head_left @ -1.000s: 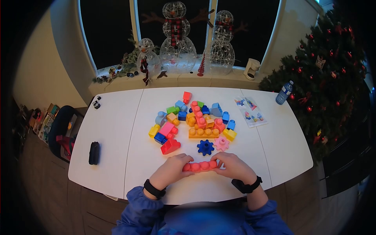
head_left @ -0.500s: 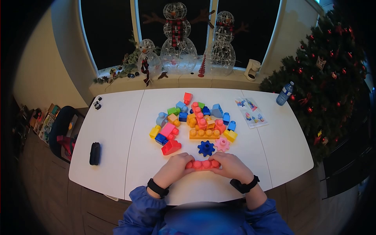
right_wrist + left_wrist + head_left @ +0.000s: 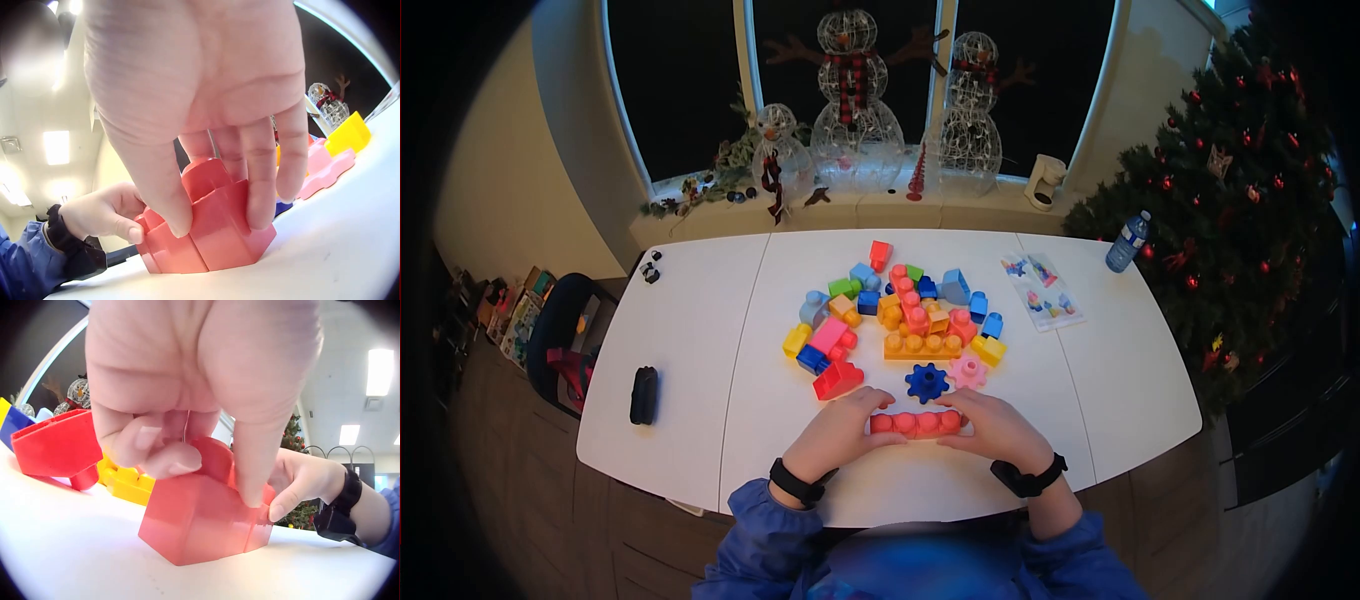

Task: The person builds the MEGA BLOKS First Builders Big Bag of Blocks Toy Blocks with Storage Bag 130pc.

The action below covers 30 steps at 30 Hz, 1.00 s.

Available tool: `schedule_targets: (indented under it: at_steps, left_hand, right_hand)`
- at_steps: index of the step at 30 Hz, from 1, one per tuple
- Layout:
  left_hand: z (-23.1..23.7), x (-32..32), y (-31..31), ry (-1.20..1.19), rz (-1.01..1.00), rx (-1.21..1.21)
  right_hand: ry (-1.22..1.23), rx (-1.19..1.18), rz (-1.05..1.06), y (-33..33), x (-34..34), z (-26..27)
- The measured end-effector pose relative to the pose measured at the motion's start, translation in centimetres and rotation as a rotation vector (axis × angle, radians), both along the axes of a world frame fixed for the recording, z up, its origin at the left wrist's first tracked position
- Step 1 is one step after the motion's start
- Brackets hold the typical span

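Red brick (image 3: 915,425), qty one, sat on the table (image 3: 665,325) between thumbs and fingers; left hand (image 3: 837,432) and right hand (image 3: 1003,428) each pinched an end. Beyond the fingertips: one blue gear (image 3: 927,383), one pink gear (image 3: 968,373).

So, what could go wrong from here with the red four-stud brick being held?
The red four-stud brick might twist or slip if the left grip and right grip, one at each end, push unevenly. Moved forward, it could bump the blue gear just beyond it. Swung forward and left, it might knock the red sloped block.
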<state>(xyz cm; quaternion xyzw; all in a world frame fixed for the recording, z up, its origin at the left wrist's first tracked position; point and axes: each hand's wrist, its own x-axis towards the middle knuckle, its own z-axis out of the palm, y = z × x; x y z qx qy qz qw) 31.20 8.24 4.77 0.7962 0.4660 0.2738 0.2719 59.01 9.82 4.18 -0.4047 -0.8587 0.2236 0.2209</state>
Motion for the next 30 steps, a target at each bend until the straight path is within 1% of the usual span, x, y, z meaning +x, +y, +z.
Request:
schedule_targets:
  at_steps: [4, 7, 8, 10, 12, 15, 17, 18, 20, 23, 27, 30]
  left_hand:
    - [1.6, -1.5, 0.6, -0.074, 0.104, -0.047]
    - [2.3, -2.6, 3.4, -0.066, 0.111, 0.313]
    - [3.1, -2.8, 4.7, -0.079, 0.151, 0.229]
    - [4.8, -2.8, 8.7, -0.054, 0.208, 0.221]
    - [5.3, -2.3, 13.8, 0.019, 0.264, 0.350]
    - [5.0, -0.9, 21.0, 0.229, 0.369, 0.290]
    - [2.9, 0.1, 25.6, 0.383, 0.431, 0.285]
    - [2.0, 0.8, 27.0, 0.421, 0.459, 0.223]
    - [1.3, 1.9, 29.0, 0.496, 0.512, 0.101]
    - [0.8, 2.7, 31.2, 0.588, 0.521, -0.028]
    - [0.8, 2.8, 32.0, 0.659, 0.527, -0.087]
    - [1.1, 1.7, 32.4, 0.637, 0.495, -0.074]
  right_hand:
    - [0.008, -0.119, -0.073, -0.6, 0.6, 1.5]
    - [0.037, -0.127, -0.093, -0.7, 1.2, 1.9]
    - [0.053, -0.121, -0.101, -0.9, 1.4, 2.0]
    - [0.085, -0.106, -0.113, -1.0, 1.7, 2.4]
    - [0.120, -0.092, -0.125, -1.2, 1.8, 2.8]
    - [0.149, -0.088, -0.142, -1.3, 2.4, 3.0]
    - [0.145, -0.089, -0.155, -1.3, 2.6, 3.1]
    - [0.144, -0.088, -0.162, -1.3, 2.8, 3.2]
    - [0.140, -0.110, -0.168, -1.3, 3.3, 2.9]
    - [0.129, -0.142, -0.190, -1.4, 4.1, 3.1]
    - [0.140, -0.163, -0.198, -1.5, 5.2, 2.9]
    - [0.166, -0.168, -0.182, -1.6, 5.5, 3.0]
